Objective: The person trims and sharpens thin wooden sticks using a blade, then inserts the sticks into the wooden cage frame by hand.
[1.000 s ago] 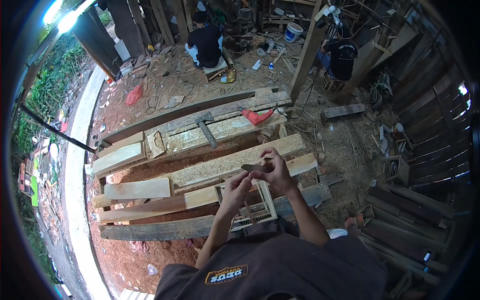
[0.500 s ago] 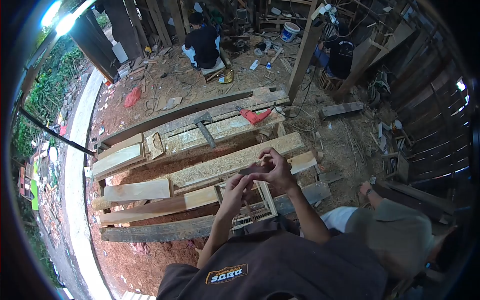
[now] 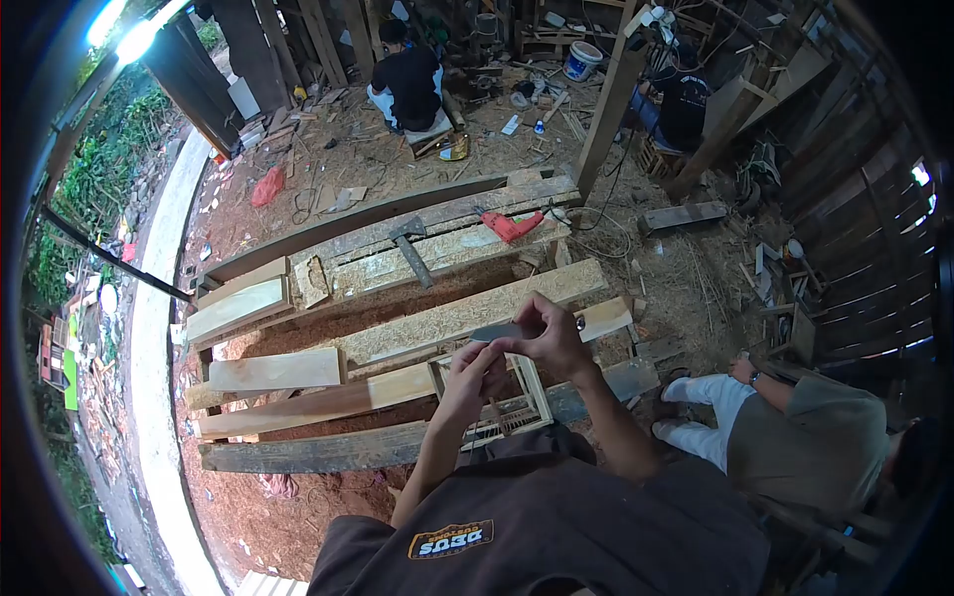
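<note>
Close together in front of my chest, my left hand (image 3: 471, 370) and my right hand (image 3: 550, 341) pinch a small, thin dark-grey sheet (image 3: 497, 333) that looks like sandpaper. The fingers of my right hand are bent over its right end. My left fingers are closed under its near edge, touching the right fingertips. Below my hands, a light wooden frame (image 3: 537, 394) with thin slats rests by my lap, partly hidden by my left hand and shirt.
Sawdust-covered planks (image 3: 467, 313) form a bench before me. On it lie a hatchet-like tool (image 3: 410, 255), a red power drill (image 3: 512, 226) and short boards (image 3: 275, 370). A person (image 3: 805, 437) sits at my right; two others (image 3: 408, 89) (image 3: 681, 104) sit farther back. A wooden post (image 3: 608, 124) stands behind the bench.
The sheet has turned, showing a flat grey face instead of a brownish one. My right fingers have closed in over it. The person at right has leaned back, with more of the legs showing.
</note>
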### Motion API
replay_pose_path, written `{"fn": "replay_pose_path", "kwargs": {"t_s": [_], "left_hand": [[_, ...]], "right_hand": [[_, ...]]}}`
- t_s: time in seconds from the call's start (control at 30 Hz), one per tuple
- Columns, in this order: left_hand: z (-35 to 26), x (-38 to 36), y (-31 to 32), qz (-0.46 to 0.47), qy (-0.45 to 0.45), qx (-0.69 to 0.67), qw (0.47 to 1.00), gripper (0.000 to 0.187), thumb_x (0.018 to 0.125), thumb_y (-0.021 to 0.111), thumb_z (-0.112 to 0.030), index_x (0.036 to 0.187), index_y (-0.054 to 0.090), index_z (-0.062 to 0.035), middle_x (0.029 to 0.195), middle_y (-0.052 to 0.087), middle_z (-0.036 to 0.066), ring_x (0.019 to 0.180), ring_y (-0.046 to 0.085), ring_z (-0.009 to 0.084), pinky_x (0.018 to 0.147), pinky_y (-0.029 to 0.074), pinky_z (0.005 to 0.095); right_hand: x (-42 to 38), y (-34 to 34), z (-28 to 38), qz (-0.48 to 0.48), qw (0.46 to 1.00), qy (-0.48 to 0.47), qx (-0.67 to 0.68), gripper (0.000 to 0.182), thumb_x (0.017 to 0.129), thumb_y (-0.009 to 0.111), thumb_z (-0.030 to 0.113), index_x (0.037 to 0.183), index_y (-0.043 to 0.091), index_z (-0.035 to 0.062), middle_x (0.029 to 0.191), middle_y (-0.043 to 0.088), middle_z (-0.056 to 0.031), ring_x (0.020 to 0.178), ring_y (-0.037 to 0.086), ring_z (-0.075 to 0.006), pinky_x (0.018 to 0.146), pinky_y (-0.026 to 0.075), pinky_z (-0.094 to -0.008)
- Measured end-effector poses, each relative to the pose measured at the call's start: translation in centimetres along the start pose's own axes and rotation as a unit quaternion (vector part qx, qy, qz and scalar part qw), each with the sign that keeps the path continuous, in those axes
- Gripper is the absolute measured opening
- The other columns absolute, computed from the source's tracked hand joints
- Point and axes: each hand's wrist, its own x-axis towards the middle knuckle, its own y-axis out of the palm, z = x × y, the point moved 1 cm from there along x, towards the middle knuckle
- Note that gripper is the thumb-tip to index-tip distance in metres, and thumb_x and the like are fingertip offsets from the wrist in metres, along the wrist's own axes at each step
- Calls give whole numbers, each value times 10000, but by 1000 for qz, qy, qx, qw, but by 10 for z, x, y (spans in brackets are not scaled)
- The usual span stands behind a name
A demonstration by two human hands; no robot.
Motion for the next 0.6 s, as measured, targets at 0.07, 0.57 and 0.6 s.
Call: {"fn": "replay_pose_path", "kwargs": {"t_s": [0.07,0.57,0.6], "left_hand": [[-7,-7,7,15,9,-17,1000,298,1031,522,-168,1300,605,-72,656,347,-108,507,274,3,439,197,195],[13,-10,-8,-25,-57,-67,996,324,1039,509,-177,1342,578,-89,687,315,-88,507,257,6,420,190,193],[8,-11,-4,-11,-54,-64,996,264,1040,509,-183,1272,595,-91,691,324,-85,504,258,6,418,190,193]], "right_hand": [[7,-8,-14,-60,996,28,52,462,717,919,306,822,534,73,701,570,33,639,521,-40,569,434,-215],[-9,5,-7,-10,999,23,37,584,702,924,332,660,391,97,594,346,59,582,310,-60,490,297,-277],[-6,3,-16,-39,996,37,74,587,699,925,341,661,392,98,592,345,53,579,311,-64,492,302,-283]]}}
